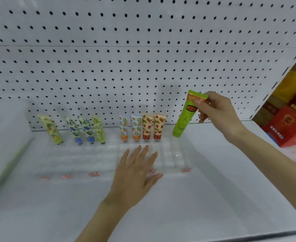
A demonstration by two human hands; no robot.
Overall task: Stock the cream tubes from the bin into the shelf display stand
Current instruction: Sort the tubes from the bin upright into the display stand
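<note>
1. While the right hand point(215, 110) pinches the green tube point(185, 116) by its flat end, the tube hangs cap-down, tilted, just over the rear-right slot of the stand point(176, 158).
2. Left hand point(136, 170), fingers spread, lies flat on the stand's front.

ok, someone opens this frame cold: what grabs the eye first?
The bright green tube, pinched by its crimped top in the right hand and hanging cap-down over the right end of the clear display stand. Next, the left hand spread flat on the stand's front, and the row of patterned tubes standing along its back before the white pegboard.
</note>
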